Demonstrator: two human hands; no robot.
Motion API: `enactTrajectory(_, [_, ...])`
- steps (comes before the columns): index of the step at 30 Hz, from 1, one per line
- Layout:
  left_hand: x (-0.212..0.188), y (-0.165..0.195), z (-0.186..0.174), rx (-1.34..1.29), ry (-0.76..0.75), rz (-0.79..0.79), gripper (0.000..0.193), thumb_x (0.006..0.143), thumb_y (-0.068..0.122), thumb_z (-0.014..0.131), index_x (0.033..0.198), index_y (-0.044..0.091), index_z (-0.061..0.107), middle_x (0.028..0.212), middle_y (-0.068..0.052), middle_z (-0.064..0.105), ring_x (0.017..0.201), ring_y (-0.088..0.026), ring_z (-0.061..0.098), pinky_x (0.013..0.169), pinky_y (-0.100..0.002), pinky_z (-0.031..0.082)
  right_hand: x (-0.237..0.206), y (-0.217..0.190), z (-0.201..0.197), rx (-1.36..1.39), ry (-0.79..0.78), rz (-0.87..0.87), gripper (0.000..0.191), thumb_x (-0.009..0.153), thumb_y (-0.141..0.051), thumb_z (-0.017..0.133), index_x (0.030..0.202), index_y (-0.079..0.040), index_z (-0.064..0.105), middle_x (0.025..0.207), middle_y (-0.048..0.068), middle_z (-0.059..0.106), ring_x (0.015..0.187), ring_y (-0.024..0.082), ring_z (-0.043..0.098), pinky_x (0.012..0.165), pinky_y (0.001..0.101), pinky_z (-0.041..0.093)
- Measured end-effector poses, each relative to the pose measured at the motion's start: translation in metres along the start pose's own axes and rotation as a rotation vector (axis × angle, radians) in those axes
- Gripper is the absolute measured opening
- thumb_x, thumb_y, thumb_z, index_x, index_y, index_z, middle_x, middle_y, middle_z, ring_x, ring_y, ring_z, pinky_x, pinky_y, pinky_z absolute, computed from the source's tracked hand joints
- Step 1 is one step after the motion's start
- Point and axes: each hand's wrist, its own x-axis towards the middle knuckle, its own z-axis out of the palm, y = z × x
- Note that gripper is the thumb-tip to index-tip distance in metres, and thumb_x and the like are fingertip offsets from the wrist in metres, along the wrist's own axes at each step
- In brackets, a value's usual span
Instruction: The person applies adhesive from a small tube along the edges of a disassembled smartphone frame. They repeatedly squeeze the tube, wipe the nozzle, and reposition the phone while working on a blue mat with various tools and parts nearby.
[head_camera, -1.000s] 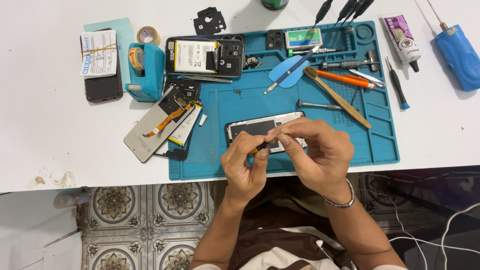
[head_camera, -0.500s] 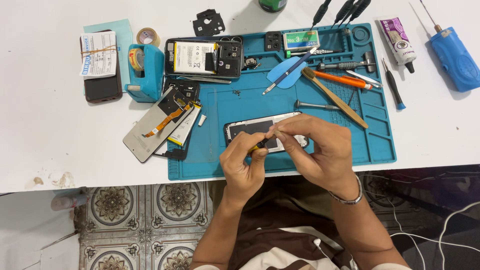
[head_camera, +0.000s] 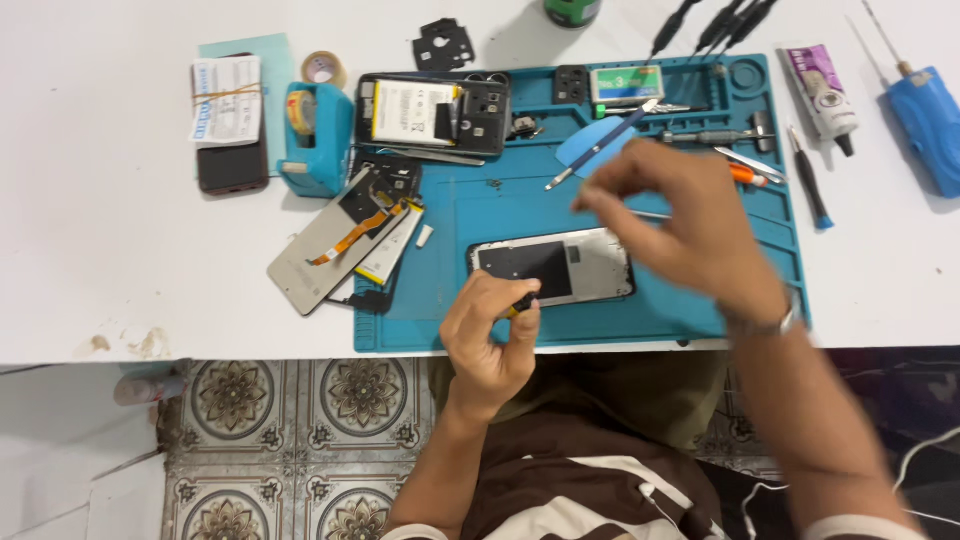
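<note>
A phone frame (head_camera: 555, 267) with a dark panel lies face up on the blue work mat (head_camera: 480, 210), near its front edge. My left hand (head_camera: 487, 335) pinches a small dark and yellow part (head_camera: 522, 303) just in front of the frame's left end. My right hand (head_camera: 690, 225) is blurred and hovers over the mat above the frame's right end. Its fingers are apart and I see nothing in them. A blue pry pick (head_camera: 585, 148) and a thin tool lie just beyond its fingertips.
An opened phone with its battery (head_camera: 430, 112) sits at the mat's back left, a loose display panel (head_camera: 335, 240) beside it. A blue tape dispenser (head_camera: 315, 135) and a banded phone (head_camera: 228, 120) lie left. Screwdrivers (head_camera: 808, 185), a glue tube (head_camera: 822, 95) and a blue device (head_camera: 925, 115) lie right.
My right hand has let go of the small part, lifted and swung up and to the right, away from my left hand. The left hand stays by the frame with the part.
</note>
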Motion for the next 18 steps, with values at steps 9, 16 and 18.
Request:
enactTrajectory(9, [-0.016,-0.016,-0.066,-0.013,0.252,-0.131,0.014,0.107,0.014,0.053,0.114,0.004,0.062,0.079,-0.003,0.062,0.064,-0.006,0.051,0.056,-0.022,0.035,0.054,0.008,0.034,-0.896,-0.225,-0.143,0.015,0.089,-0.022,0.075,0.095,-0.008,0.078,0.095,0.010,0.070,0.091,0.028,0.070,0.063,0.0402,0.056])
enactTrajectory(16, [-0.018,-0.002,-0.071,0.004,0.180,-0.156,0.018,0.107,0.017,0.054,0.114,0.001,0.060,0.078,-0.005,0.062,0.061,-0.006,0.048,0.057,-0.023,0.036,0.062,-0.027,0.119,-0.406,-0.321,-0.517,0.033,0.077,-0.005,0.070,0.109,-0.010,0.076,0.104,0.009,0.065,0.095,0.026,0.064,0.073,0.0373,0.056])
enactTrajectory(18, [-0.018,0.006,-0.074,-0.007,0.166,-0.160,0.018,0.108,0.017,0.055,0.114,0.001,0.060,0.079,-0.006,0.061,0.065,-0.009,0.053,0.060,-0.024,0.040,0.062,-0.033,0.132,-0.418,-0.326,-0.538,0.027,0.078,-0.005,0.071,0.105,-0.009,0.074,0.102,0.007,0.064,0.097,0.025,0.063,0.078,0.0375,0.055])
